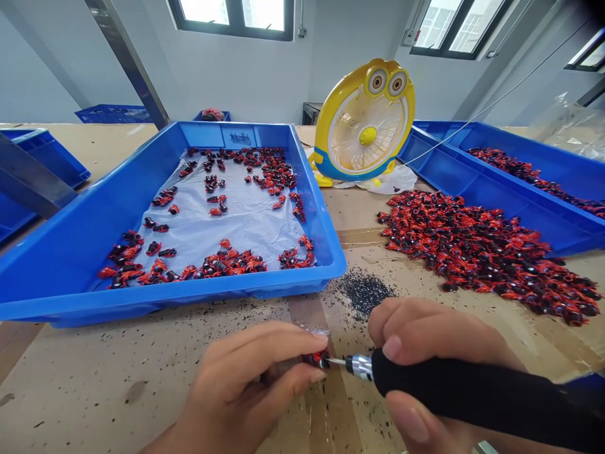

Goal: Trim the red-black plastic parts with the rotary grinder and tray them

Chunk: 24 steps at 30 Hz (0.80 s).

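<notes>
Near the bottom middle, my left hand [258, 378] pinches a small red and black piece [317, 359] between thumb and fingers, just above the cardboard-covered table [155, 372]. My right hand [425, 359] is wrapped round a black rotary tool [472, 391] with a silver collar. Its thin metal bit points left and meets the dark end of the piece. To the right, many similar red and black pieces [472, 246] lie in a heap. Black shavings [365, 292] are piled just beyond my hands.
A large blue tray [179, 304] on the left holds a white sheet and scattered red and black pieces. Behind stands a yellow fan [366, 126]. More blue trays [472, 157] are at the right, one holding pieces. A metal post [130, 63] rises at the left.
</notes>
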### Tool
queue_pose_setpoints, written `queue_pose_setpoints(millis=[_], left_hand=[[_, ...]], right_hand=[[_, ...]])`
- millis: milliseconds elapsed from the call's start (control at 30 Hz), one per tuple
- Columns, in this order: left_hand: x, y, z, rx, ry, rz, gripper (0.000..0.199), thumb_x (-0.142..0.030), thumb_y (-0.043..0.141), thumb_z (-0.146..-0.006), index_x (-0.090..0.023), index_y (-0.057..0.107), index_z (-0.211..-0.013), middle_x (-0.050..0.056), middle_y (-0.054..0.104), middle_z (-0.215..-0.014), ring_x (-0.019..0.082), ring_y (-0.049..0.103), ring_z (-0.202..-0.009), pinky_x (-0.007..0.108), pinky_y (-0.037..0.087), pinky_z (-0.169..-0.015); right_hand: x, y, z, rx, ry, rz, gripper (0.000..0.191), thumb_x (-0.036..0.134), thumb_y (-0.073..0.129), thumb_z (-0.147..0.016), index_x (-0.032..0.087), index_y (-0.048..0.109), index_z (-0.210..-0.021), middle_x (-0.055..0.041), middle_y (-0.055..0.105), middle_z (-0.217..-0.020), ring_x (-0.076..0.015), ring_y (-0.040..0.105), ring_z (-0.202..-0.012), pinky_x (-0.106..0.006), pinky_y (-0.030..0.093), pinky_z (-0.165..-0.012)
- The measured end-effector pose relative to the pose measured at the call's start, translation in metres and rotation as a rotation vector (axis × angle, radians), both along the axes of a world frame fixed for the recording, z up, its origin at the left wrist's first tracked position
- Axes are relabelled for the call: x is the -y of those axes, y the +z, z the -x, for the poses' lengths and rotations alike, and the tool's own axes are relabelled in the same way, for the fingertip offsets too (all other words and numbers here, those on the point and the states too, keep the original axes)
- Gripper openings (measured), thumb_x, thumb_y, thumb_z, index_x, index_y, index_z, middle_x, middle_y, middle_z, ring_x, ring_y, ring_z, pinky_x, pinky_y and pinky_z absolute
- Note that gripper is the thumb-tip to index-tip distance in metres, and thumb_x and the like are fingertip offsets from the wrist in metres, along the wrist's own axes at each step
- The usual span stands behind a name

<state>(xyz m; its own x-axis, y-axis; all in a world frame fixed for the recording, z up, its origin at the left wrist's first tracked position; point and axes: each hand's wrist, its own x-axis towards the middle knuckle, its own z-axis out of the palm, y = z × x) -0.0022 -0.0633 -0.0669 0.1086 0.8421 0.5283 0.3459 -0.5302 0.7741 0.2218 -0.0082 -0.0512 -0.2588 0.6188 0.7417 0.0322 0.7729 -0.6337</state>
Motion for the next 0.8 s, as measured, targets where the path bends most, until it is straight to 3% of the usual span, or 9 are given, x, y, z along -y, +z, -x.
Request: queue_pose_setpoints(millis=[133,267,500,633,800], left_hand=[[0.001,0.0,-0.002,0.006,-0.009,0.01,0.025,-0.013,0.09,-0.091,-0.03,0.087,-0.109,-0.002,0.089,-0.09,0.008,0.07,-0.053,0.01,0.058,-0.054],[0.004,-0.003,-0.001,0.007,-0.009,0.045,0.028,-0.013,0.089,-0.092,-0.031,0.085,-0.113,-0.005,0.086,-0.085,0.004,0.058,-0.044,0.01,0.055,-0.05],[0.003,-0.005,-0.001,-0.006,-0.036,0.004,0.022,-0.016,0.084,-0.098,-0.028,0.084,-0.116,-0.001,0.087,-0.092,0.009,0.076,-0.062,0.011,0.058,-0.054],[0.001,-0.006,0.0,-0.018,-0.042,-0.06,0.016,-0.016,0.084,-0.099,-0.024,0.083,-0.113,-0.001,0.087,-0.092,0.007,0.074,-0.06,0.01,0.058,-0.056],[0.0,-0.007,0.001,-0.037,-0.026,-0.047,0.017,-0.019,0.083,-0.1,-0.026,0.082,-0.115,-0.003,0.085,-0.089,0.006,0.066,-0.052,0.01,0.054,-0.051]], right_hand=[[0.0,0.003,0.005,-0.007,-0.07,0.1,0.045,0.045,0.099,-0.07,0.029,0.07,-0.1,-0.0006,0.067,-0.076,-0.0205,0.07,-0.067,-0.034,0.061,-0.055],[0.005,0.0,0.005,-0.02,-0.04,0.082,0.045,0.043,0.099,-0.071,0.028,0.07,-0.102,0.0003,0.066,-0.075,-0.0195,0.068,-0.064,-0.033,0.059,-0.054],[0.012,-0.006,0.0,-0.018,0.047,0.024,0.015,0.032,0.077,-0.097,0.024,0.066,-0.105,0.0046,0.059,-0.07,-0.0107,0.055,-0.055,-0.027,0.053,-0.052],[0.013,-0.01,0.002,-0.033,0.009,0.05,0.019,0.043,0.072,-0.102,0.025,0.065,-0.102,0.0037,0.058,-0.069,-0.0119,0.057,-0.057,-0.029,0.05,-0.053],[0.014,-0.014,0.005,-0.091,0.013,0.031,0.017,0.04,0.074,-0.101,0.026,0.066,-0.106,0.0036,0.058,-0.07,-0.0118,0.055,-0.055,-0.029,0.045,-0.048]])
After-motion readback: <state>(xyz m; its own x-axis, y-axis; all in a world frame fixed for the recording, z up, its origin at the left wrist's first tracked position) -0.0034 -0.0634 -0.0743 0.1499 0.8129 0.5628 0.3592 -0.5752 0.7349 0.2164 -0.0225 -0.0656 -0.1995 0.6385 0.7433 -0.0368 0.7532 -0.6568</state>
